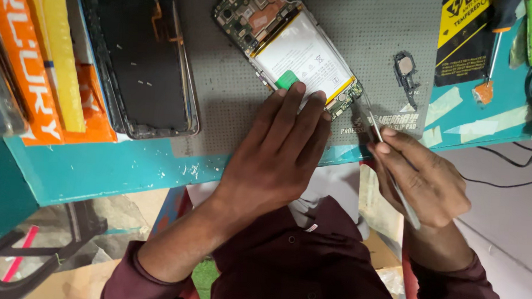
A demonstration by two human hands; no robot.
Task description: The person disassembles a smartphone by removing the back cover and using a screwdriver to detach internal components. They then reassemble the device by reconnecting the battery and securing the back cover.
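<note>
An opened phone body (293,47) lies on a grey work mat (364,29), showing its white battery with a green tab and a green circuit board. My left hand (278,150) rests flat, fingertips pressing the phone's near end. My right hand (424,178) grips metal tweezers (373,121), whose tips reach the phone's lower right corner.
A detached phone screen frame (145,57) lies left of the mat. Orange and yellow boxes (39,59) stand at far left. A small loose part (405,69) sits on the mat's right side. A black-and-yellow packet (464,38) and a screwdriver (493,51) lie at right on the teal table (100,167).
</note>
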